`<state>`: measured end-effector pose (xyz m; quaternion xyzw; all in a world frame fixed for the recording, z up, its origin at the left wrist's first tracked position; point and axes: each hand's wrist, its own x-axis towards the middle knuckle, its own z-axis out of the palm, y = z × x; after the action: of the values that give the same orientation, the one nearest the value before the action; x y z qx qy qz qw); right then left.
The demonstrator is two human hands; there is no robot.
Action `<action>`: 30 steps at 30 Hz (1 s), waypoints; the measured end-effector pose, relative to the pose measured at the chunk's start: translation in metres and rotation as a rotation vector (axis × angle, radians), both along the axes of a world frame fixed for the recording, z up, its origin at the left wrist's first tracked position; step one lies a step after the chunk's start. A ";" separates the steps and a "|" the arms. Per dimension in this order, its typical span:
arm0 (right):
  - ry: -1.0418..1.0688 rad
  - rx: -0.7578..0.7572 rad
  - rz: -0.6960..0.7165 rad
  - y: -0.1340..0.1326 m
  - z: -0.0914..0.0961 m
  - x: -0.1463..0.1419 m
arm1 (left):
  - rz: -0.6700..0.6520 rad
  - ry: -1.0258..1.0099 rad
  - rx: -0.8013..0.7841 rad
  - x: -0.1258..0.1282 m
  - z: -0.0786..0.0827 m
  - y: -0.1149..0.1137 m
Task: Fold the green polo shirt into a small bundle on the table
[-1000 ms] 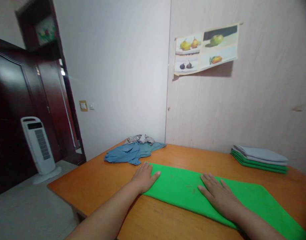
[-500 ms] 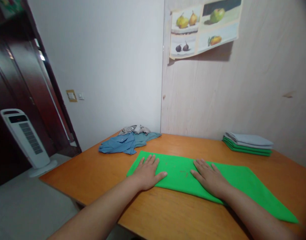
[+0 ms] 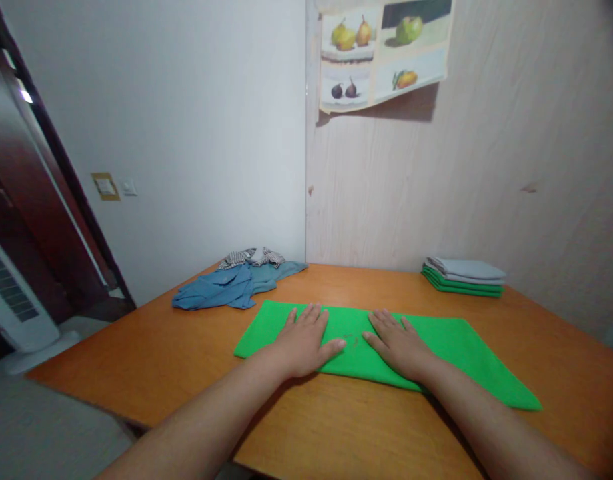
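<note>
A bright green garment (image 3: 451, 347), folded into a long strip, lies flat across the wooden table (image 3: 326, 427). It looks like a T-shirt with a small print near the middle, which I cannot make out. My left hand (image 3: 303, 340) rests flat on its left half, fingers spread, thumb pointing right. On the other side of the print, my right hand (image 3: 399, 343) lies palm down with its fingers stretched out. Both hands press on the cloth without gripping it. At the right, the strip tapers to a pointed corner.
Rumpled blue clothes (image 3: 221, 287) and a striped cloth (image 3: 251, 257) lie at the table's back left. A neat stack of folded grey and green clothes (image 3: 463, 273) sits at the back right. Walls close off the back; a white tower fan (image 3: 19, 300) stands on the floor left.
My left hand has slid right over the cloth, nearer my right hand. The camera view has turned to the right. The green garment still lies folded on the table.
</note>
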<state>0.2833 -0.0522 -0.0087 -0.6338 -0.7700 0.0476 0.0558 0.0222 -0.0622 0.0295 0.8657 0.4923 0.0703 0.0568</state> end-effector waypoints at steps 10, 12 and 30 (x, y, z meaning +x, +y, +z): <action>0.008 -0.006 0.019 -0.002 0.004 -0.001 | -0.057 0.017 -0.049 0.013 -0.024 -0.003; 0.010 -0.006 0.015 -0.002 0.005 -0.002 | -0.060 0.028 -0.065 0.013 -0.022 -0.001; 0.033 -0.017 0.019 -0.007 0.013 -0.004 | -0.206 -0.024 -0.076 0.058 -0.022 -0.001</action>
<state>0.2790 -0.0593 0.0046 -0.6262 -0.7745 0.0648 0.0626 0.0799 -0.0633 0.0079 0.9080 0.4024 0.0558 0.1025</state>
